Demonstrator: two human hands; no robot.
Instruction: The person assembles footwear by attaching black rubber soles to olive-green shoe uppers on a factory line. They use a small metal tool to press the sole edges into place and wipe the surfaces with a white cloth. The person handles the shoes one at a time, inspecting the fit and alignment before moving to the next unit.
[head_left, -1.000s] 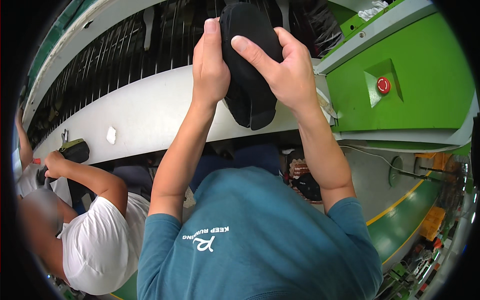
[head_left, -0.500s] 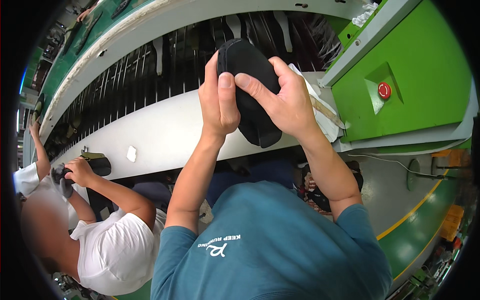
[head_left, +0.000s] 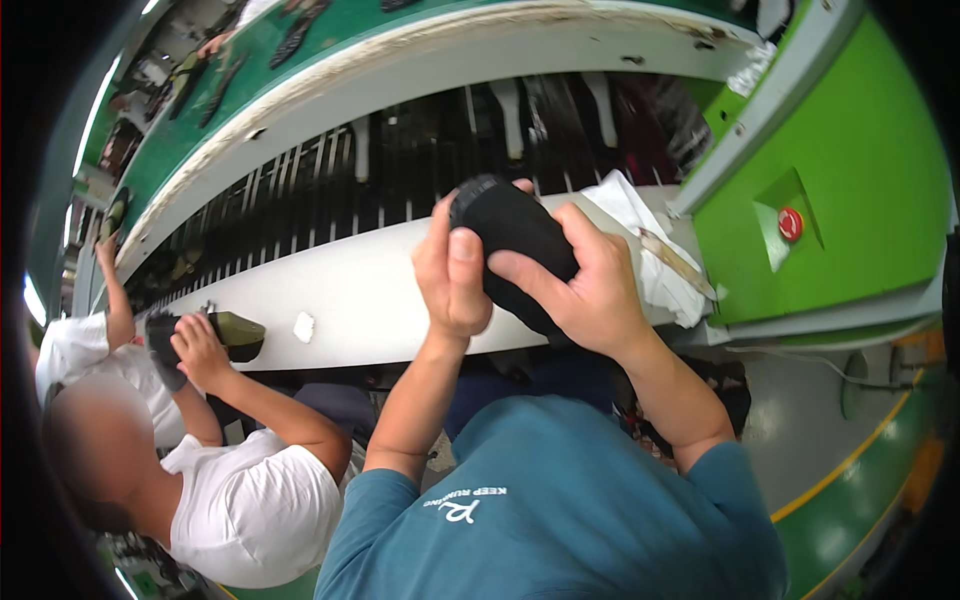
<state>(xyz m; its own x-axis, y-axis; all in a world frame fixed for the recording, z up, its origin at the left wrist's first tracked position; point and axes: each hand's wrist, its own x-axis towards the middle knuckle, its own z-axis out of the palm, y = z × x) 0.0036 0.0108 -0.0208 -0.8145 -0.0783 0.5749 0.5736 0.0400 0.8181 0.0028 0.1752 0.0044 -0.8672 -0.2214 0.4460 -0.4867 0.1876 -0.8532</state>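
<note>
A black shoe upper [head_left: 515, 232], rounded at its far end, is held between my two hands over the front edge of the white ledge. My left hand [head_left: 452, 275] grips its left side, thumb on the near face. On the right side, my right hand [head_left: 592, 288] wraps round it, with the thumb laid across the surface. Both hands are closed on it, and some fingertips are hidden behind it. Its lower end is partly hidden by my right hand.
Beyond the white ledge [head_left: 370, 290] runs a conveyor of metal rods [head_left: 400, 170]. On the right, a wooden-handled tool [head_left: 675, 262] lies on white cloth [head_left: 625, 205] beside a green machine panel [head_left: 850, 170] with a red button [head_left: 790, 225]. Left, a co-worker handles a green-and-black shoe piece [head_left: 240, 335].
The view has shifted, so the ledge and conveyor appear lower. My hands still hold the shoe upper, now nearer my body and tilted differently. The co-worker's hand has opened over their piece.
</note>
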